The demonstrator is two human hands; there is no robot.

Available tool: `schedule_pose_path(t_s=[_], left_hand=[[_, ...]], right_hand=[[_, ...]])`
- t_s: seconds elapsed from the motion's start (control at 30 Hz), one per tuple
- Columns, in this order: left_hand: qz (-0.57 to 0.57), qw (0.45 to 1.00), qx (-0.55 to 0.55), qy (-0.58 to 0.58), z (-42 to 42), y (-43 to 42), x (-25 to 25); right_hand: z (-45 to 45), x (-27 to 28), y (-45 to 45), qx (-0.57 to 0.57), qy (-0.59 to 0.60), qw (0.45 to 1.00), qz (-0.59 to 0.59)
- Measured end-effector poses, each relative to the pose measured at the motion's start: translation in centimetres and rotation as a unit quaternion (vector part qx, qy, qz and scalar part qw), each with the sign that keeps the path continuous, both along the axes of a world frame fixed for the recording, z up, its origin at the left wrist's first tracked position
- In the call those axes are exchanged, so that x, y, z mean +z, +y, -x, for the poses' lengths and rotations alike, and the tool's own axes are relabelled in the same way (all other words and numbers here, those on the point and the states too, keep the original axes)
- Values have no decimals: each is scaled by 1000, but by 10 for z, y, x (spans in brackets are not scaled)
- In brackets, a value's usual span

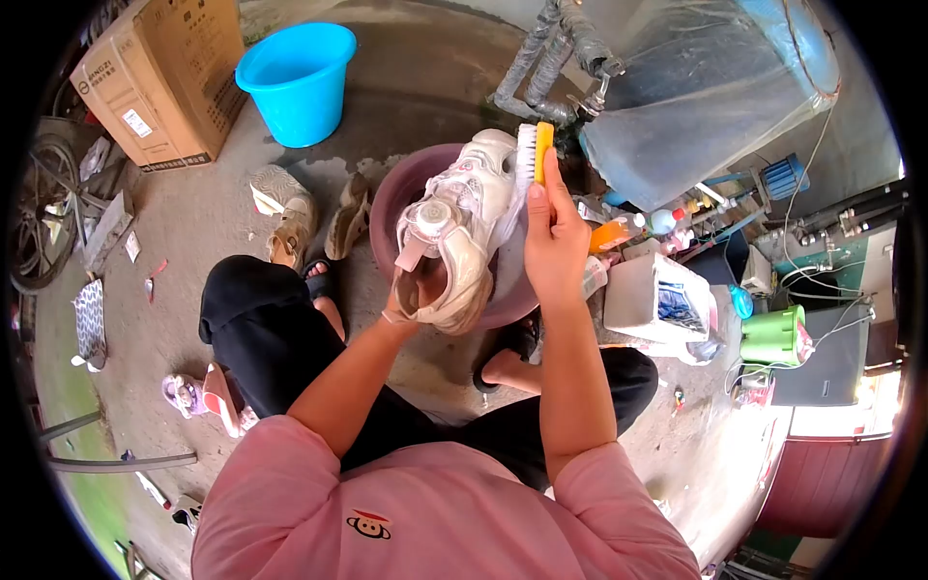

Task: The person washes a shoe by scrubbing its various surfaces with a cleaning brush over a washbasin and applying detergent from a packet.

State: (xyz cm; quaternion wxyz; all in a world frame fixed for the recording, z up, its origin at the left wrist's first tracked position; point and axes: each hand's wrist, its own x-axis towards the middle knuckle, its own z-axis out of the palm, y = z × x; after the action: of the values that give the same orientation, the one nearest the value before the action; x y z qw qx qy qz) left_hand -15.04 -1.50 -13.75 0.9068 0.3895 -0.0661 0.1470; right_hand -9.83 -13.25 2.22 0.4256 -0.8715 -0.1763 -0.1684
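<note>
A pale sneaker [474, 188] with a round dial on its tongue is held over a mauve basin [394, 188], toe pointing away from me. My left hand [404, 302] is at its heel opening, with most of the fingers hidden by the shoe. In my right hand [559, 227] is a yellow scrub brush [544, 145], thumb and fingers wrapped round its handle. The white bristles face left, against or very close to the sneaker's right side near the toe. The inside of the basin is mostly covered by the shoe.
Left of the basin lie another pair of shoes [288, 217]. A blue bucket [295, 82] and a cardboard box [159, 82] stand beyond them. On the right are an orange bottle [614, 233], a white box [633, 300] and a green bucket [770, 334]. A wrapped pipe with a tap [594, 72] rises ahead.
</note>
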Motion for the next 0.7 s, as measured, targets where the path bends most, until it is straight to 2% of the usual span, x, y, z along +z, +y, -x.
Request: schedule_pose_path(t_s=[0.03, 0.07, 0.13, 0.17, 0.2, 0.23, 0.33, 0.4, 0.5, 0.6, 0.7], left_hand=[[358, 927, -107, -9, -1, -1, 1], [377, 917, -128, -1, -3, 2, 2], [417, 894, -164, 13, 0, 14, 46], [393, 901, -178, -49, 2, 19, 45], [365, 904, -193, -110, 4, 24, 43], [359, 913, -174, -86, 4, 26, 39], [377, 916, -138, -4, -2, 18, 19], [386, 912, -137, 21, -2, 10, 12], [394, 908, -140, 35, 2, 3, 11], [383, 914, -128, 35, 0, 6, 12], [358, 927, -110, 12, -4, 18, 17]], right_hand=[[-1, -1, 0, -1, -5, 1000, -9], [-2, -1, 1, 0, -12, 1000, -17], [23, -8, 0, 25, 22, 999, -24], [37, -14, -1, 37, 41, 998, -29], [44, -27, -2, 58, -6, 998, -23], [48, -37, -3, 78, -54, 995, -18], [40, -32, -3, 58, -78, 994, 42], [26, -6, -1, 26, 15, 997, 67], [-14, 2, 2, 19, -73, 996, -37], [-1, 11, 3, 6, -19, 1000, 9], [34, -10, 1, 71, -66, 995, 4]])
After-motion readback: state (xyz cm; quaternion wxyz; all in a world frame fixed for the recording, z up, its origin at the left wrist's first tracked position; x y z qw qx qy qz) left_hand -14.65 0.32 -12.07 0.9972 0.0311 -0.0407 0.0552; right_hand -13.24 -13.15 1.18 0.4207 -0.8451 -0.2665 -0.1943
